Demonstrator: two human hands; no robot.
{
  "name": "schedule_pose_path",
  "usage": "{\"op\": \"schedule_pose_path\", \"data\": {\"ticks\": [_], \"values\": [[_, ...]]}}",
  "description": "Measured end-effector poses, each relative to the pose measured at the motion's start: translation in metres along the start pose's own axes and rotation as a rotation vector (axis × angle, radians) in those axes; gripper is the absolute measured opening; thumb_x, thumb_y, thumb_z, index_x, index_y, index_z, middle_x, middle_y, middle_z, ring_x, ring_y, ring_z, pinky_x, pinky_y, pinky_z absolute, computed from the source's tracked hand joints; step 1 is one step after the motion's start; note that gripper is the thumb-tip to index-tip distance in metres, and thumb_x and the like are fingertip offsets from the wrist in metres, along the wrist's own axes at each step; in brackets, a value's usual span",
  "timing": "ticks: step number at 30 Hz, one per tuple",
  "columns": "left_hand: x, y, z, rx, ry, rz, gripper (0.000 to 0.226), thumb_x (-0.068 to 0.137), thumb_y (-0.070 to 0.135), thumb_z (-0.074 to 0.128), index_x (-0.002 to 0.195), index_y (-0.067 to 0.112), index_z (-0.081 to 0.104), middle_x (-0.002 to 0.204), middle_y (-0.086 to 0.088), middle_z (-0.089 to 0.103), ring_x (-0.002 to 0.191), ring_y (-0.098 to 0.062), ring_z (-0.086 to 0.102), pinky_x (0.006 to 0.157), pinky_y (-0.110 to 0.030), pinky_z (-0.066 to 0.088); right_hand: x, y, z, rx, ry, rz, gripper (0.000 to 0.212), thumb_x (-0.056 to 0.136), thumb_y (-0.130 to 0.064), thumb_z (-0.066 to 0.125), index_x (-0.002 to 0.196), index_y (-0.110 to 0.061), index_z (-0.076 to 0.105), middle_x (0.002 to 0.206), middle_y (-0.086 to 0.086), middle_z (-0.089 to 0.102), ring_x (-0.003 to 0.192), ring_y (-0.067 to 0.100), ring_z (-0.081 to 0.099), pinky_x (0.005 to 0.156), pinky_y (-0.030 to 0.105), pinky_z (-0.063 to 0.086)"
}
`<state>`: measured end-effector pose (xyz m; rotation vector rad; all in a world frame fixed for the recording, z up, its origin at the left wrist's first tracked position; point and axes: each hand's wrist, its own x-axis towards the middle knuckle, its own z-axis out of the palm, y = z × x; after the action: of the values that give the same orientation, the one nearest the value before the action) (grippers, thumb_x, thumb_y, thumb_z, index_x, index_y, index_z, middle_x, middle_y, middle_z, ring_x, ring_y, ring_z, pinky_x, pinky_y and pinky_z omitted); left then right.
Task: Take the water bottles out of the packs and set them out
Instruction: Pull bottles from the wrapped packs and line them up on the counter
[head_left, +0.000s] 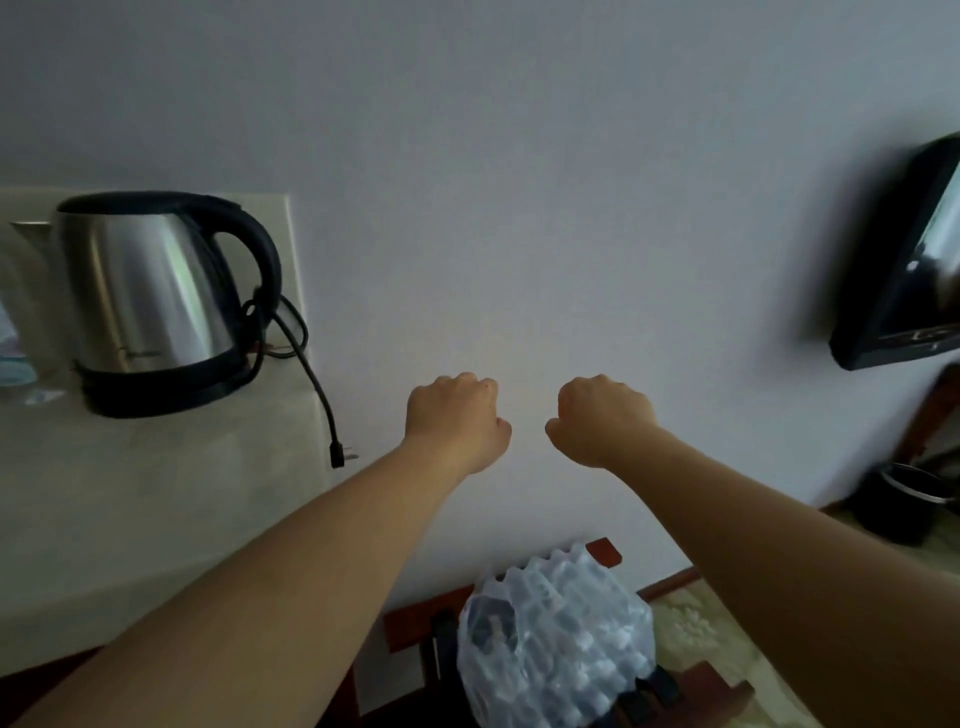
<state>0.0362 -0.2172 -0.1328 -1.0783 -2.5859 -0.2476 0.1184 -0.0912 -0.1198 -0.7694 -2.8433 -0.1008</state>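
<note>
A shrink-wrapped pack of water bottles (556, 644) lies on a dark red wooden luggage rack (602, 552) at the bottom centre, the clear plastic tight over several bottles. Both my arms stretch forward in front of the white wall, well above the pack. My left hand (457, 418) is a fist with the fingers curled under, and it holds nothing. My right hand (600, 418) is curled into a fist too, empty, about a hand's width to the right of the left one.
A steel electric kettle (156, 301) with a black handle and base stands on a pale counter (156, 493) at left, its cord and plug (338, 457) hanging over the edge. A wall-mounted television (904, 260) is at right, a black bin (901, 504) below it.
</note>
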Motion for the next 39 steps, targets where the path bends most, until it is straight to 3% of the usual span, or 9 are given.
{"op": "schedule_pose_path", "data": {"ticks": [10, 15, 19, 24, 30, 35, 39], "values": [[0.058, 0.024, 0.050, 0.018, -0.052, -0.022, 0.026, 0.091, 0.029, 0.045, 0.109, 0.014, 0.057, 0.100, -0.003, 0.060, 0.087, -0.023, 0.056, 0.067, -0.030, 0.039, 0.074, 0.031, 0.030, -0.010, -0.009, -0.109, 0.026, 0.087, -0.026, 0.047, 0.064, -0.017, 0.038, 0.069, 0.000, 0.045, 0.066, 0.020, 0.048, 0.062, 0.029, 0.037], [0.072, 0.048, 0.078, 0.051, -0.075, -0.138, 0.022, 0.091, 0.027, 0.046, 0.102, 0.013, 0.058, 0.095, -0.003, 0.060, 0.082, -0.022, 0.054, 0.067, -0.030, 0.042, 0.102, 0.061, 0.062, -0.009, -0.065, -0.228, 0.014, 0.088, -0.030, 0.046, 0.085, -0.016, 0.050, 0.073, -0.001, 0.045, 0.073, 0.022, 0.051, 0.065, 0.029, 0.038], [0.079, 0.078, 0.111, 0.073, -0.103, -0.211, 0.013, 0.090, 0.025, 0.046, 0.083, 0.013, 0.046, 0.089, -0.005, 0.058, 0.074, -0.021, 0.047, 0.062, -0.030, 0.035, 0.118, 0.086, 0.089, -0.058, -0.088, -0.340, 0.019, 0.088, -0.029, 0.046, 0.097, -0.016, 0.057, 0.081, 0.000, 0.050, 0.076, 0.022, 0.051, 0.066, 0.029, 0.038], [0.072, 0.101, 0.155, 0.012, -0.166, -0.334, 0.020, 0.092, 0.028, 0.047, 0.100, 0.013, 0.057, 0.090, -0.003, 0.060, 0.078, -0.020, 0.056, 0.065, -0.029, 0.045, 0.124, 0.110, 0.136, -0.073, -0.193, -0.442, 0.025, 0.089, -0.030, 0.046, 0.104, -0.015, 0.060, 0.086, 0.002, 0.052, 0.076, 0.022, 0.052, 0.066, 0.029, 0.040], [0.054, 0.105, 0.207, 0.019, -0.275, -0.422, 0.017, 0.092, 0.030, 0.049, 0.091, 0.014, 0.055, 0.076, -0.002, 0.052, 0.069, -0.017, 0.053, 0.060, -0.029, 0.037, 0.116, 0.103, 0.199, -0.053, -0.307, -0.544, 0.025, 0.090, -0.030, 0.049, 0.105, -0.016, 0.063, 0.091, 0.003, 0.061, 0.075, 0.019, 0.055, 0.065, 0.027, 0.040], [0.047, 0.094, 0.252, -0.024, -0.371, -0.451, 0.014, 0.090, 0.032, 0.049, 0.085, 0.019, 0.047, 0.076, 0.000, 0.045, 0.072, -0.020, 0.047, 0.063, -0.030, 0.035, 0.117, 0.087, 0.244, 0.009, -0.393, -0.526, 0.028, 0.089, -0.036, 0.051, 0.106, -0.016, 0.063, 0.097, 0.005, 0.062, 0.083, 0.023, 0.058, 0.069, 0.029, 0.042], [0.036, 0.084, 0.296, -0.117, -0.433, -0.495, 0.014, 0.088, 0.031, 0.051, 0.086, 0.018, 0.052, 0.091, -0.007, 0.058, 0.078, -0.025, 0.053, 0.065, -0.030, 0.034, 0.112, 0.084, 0.291, 0.030, -0.453, -0.516, 0.029, 0.090, -0.036, 0.050, 0.109, -0.017, 0.062, 0.107, 0.008, 0.062, 0.095, 0.028, 0.059, 0.073, 0.030, 0.041]]}}
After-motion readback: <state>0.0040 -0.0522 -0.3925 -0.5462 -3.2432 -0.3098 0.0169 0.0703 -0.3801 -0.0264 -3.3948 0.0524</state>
